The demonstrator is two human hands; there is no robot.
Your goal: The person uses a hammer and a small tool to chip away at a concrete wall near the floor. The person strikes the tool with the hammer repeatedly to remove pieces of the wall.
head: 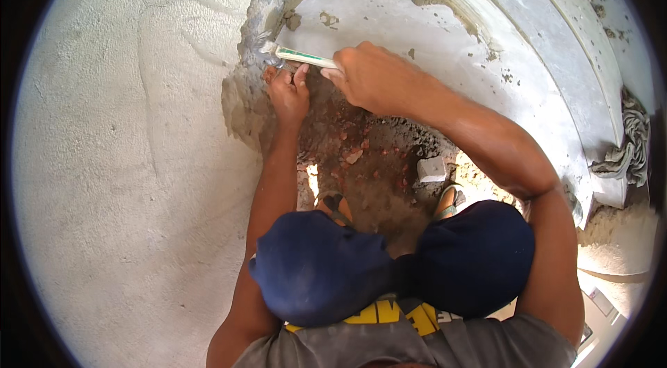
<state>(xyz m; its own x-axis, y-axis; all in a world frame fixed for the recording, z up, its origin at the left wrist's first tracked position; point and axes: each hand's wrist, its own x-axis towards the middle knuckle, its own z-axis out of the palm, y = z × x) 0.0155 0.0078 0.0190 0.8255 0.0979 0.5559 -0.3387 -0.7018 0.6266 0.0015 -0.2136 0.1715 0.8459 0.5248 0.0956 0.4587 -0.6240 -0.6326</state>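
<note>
My right hand (362, 74) is closed around a long white handle with a green stripe (307, 57). The far end of this tool is at the broken, rough wall edge (255, 45), where its head is too blurred to name. Just below that end, my left hand (289, 89) has its fingers against a small metallic piece, perhaps a fitting, at the wall; what it grips is partly hidden. A reddish-brown bit shows beside the left fingertips. Wet-looking mortar (242, 107) covers the wall near my left wrist.
A rough plastered wall (94, 107) fills the left side. Curved pale steps or slabs (417, 29) rise ahead and to the right, spattered with mortar. Reddish rubble and dirt (359, 159) lie between my feet, with a pale block (431, 169). A grey cloth (628, 144) lies at far right.
</note>
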